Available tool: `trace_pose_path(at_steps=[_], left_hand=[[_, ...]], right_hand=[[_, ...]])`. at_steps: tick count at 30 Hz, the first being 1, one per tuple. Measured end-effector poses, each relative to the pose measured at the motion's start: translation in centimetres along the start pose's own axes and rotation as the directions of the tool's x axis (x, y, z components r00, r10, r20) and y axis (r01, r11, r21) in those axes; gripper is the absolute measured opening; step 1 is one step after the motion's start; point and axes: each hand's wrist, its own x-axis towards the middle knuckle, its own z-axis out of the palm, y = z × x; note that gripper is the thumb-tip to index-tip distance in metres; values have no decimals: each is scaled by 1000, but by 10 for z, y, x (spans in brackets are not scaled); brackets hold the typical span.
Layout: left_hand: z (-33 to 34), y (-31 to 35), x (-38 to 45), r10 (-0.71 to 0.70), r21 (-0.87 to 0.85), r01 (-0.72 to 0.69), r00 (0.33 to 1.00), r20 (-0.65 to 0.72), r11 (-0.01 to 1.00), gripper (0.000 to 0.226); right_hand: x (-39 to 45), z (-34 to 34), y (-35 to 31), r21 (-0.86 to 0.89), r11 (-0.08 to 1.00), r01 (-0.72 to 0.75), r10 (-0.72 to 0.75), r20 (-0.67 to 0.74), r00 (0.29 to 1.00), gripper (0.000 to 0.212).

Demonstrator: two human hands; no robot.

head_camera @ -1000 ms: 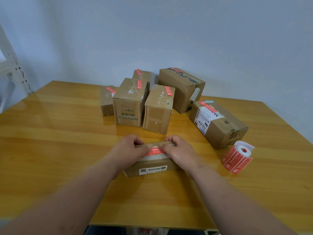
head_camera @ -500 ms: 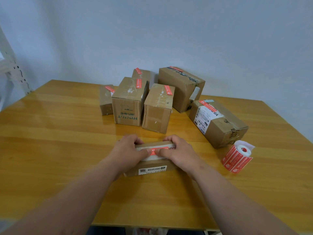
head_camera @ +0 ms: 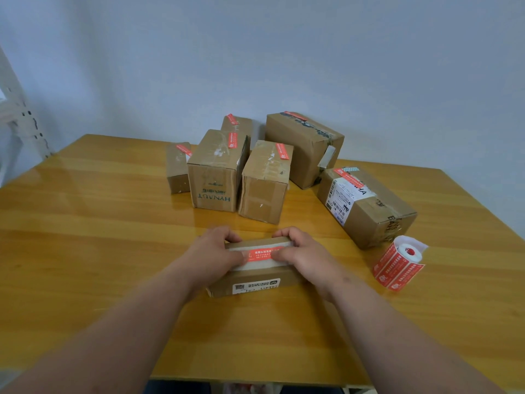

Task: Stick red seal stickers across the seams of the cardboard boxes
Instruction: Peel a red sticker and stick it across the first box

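Note:
A flat cardboard box [head_camera: 255, 282] lies in front of me on the wooden table [head_camera: 85, 223]. A red seal sticker [head_camera: 260, 255] lies on its top, over a strip of pale tape. My left hand [head_camera: 213, 251] grips the box's left end, thumb on the sticker's left end. My right hand [head_camera: 304, 251] grips the right end, thumb on the sticker's right end. A roll of red seal stickers [head_camera: 399, 265] lies to the right of my right hand.
Several cardboard boxes with red stickers on top stand at the back: a HYNAUT box [head_camera: 216, 177], a taller one [head_camera: 265, 186], a large one [head_camera: 304, 146], a small one [head_camera: 177, 169], and one with a white label [head_camera: 366, 206] at right. A white rack [head_camera: 17, 118] stands far left.
My thumbs have slid apart along the sticker, so more of its red face shows between them. The box and both hands have stayed in place.

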Motion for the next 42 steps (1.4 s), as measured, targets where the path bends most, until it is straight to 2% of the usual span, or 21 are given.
trace_pose_path(at_steps=[3,8,12,16,20,22,26,31,35,39,42], left_hand=[[-4,-2,0,-2,-96,5,999,33,995,10],[4,1,2,3,-14,-4,998,-55,1000,2],[0,0,0,-4,-57,4,1000,-4,998,7],[-2,1,-2,30,10,-30,1000,7,999,11],[-8,1,-5,-7,-93,16,995,99,996,13],[-8,2,-5,1,-97,7,996,88,995,12],[-2,2,-3,44,92,-44,999,-5,995,19],[-1,0,-1,23,67,-24,1000,11,997,19],[6,4,-1,67,307,-31,992,-107,951,35],[3,4,-2,17,136,-10,998,-52,991,21],[0,5,-3,-13,9,13,1000,-6,1000,15]], right_hand=[[1,-1,-2,44,999,-22,22,1,1000,31],[3,7,-4,-9,1000,-4,3,-91,996,28],[2,3,0,61,998,-11,13,-37,999,22],[-1,0,-4,28,1000,2,-2,-11,1000,24],[-6,-10,-3,97,995,0,-8,90,996,29],[-10,-15,-4,139,990,-5,-12,122,992,34],[-9,-8,-3,34,999,16,-19,78,997,55],[-9,-7,-3,58,998,-18,14,79,997,40],[-8,-1,-4,-4,1000,-10,10,-11,1000,43],[-10,-3,-6,36,999,-6,6,9,1000,26],[-18,-10,-12,92,996,-18,10,82,997,31]])
